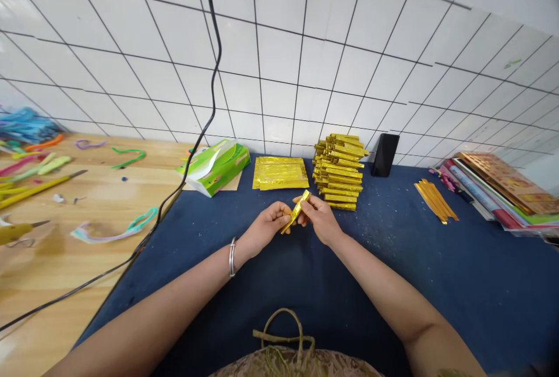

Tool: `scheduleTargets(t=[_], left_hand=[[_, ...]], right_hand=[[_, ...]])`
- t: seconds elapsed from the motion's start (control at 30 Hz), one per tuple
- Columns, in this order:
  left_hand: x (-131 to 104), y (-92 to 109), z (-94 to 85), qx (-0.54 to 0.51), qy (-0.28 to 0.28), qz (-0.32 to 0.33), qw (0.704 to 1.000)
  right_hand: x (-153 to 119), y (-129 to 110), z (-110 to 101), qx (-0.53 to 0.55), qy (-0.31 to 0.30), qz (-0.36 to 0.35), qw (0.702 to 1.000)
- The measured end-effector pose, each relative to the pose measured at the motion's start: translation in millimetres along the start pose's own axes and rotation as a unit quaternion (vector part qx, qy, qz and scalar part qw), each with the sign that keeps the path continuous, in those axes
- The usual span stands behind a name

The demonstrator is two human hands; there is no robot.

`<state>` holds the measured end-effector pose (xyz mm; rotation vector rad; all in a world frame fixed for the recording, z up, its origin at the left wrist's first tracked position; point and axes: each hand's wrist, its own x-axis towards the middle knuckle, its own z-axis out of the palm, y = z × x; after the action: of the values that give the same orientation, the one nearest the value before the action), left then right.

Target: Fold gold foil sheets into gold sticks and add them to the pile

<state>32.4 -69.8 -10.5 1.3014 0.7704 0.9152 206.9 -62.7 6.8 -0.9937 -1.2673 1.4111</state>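
Note:
Between my two hands, tilted above the dark blue mat, is a narrow folded strip of gold foil paper (297, 209). My left hand (271, 221) pinches its lower end, and a silver bangle circles that wrist. Fingers of my right hand (321, 218) grip the upper part of the same strip. Just beyond, a tall stack of folded gold foil strips (339, 170) stands near the wall. Left of this stack lies a flat pile of gold foil sheets (280, 173).
A green tissue pack (218, 167) sits at the back left, with a black cable (213, 86) hanging past it. Against the wall leans a black phone (385, 155). Flat golden strips (435, 200) and stacked books (502, 191) lie right. Pipe cleaners (30, 127) and a glue gun (17, 231) occupy the wooden table.

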Motion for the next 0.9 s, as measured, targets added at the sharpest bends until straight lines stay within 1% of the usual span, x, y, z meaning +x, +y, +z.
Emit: scheduleTargets(t=[0.1,0.17,0.27,0.33,0.43,0.57,0.7,0.77,0.9], left_hand=[[-1,2,0.8,-0.049,-0.002,-0.012,0.999],[-1,4,1.4,-0.059,0.001,-0.010,0.998],[1,4,3.1,-0.039,-0.002,-0.003,0.999],[2,3,4.0,-0.016,-0.002,-0.009,1.000],[1,4,3.5,-0.004,0.000,-0.020,1.000],[0,7,0.4,-0.051,-0.010,-0.037,0.998],[1,6,-0.5,-0.084,0.012,-0.043,0.995],[1,4,0.4,-0.091,0.025,-0.043,0.995],[2,1,4.1,-0.075,0.076,-0.028,0.994]], right_hand=[[-1,1,2,-0.007,-0.009,0.002,1.000],[-1,3,3,-0.007,0.006,0.000,1.000],[1,7,4,-0.015,0.037,-0.003,0.999],[2,10,4,-0.019,0.045,-0.002,0.999],[2,13,3,-0.011,0.042,0.001,0.999],[4,16,1,0.012,0.026,0.002,1.000],[5,16,1,0.015,0.019,-0.001,1.000],[5,15,2,-0.011,0.028,-0.005,1.000],[2,12,6,-0.070,0.043,-0.022,0.996]])
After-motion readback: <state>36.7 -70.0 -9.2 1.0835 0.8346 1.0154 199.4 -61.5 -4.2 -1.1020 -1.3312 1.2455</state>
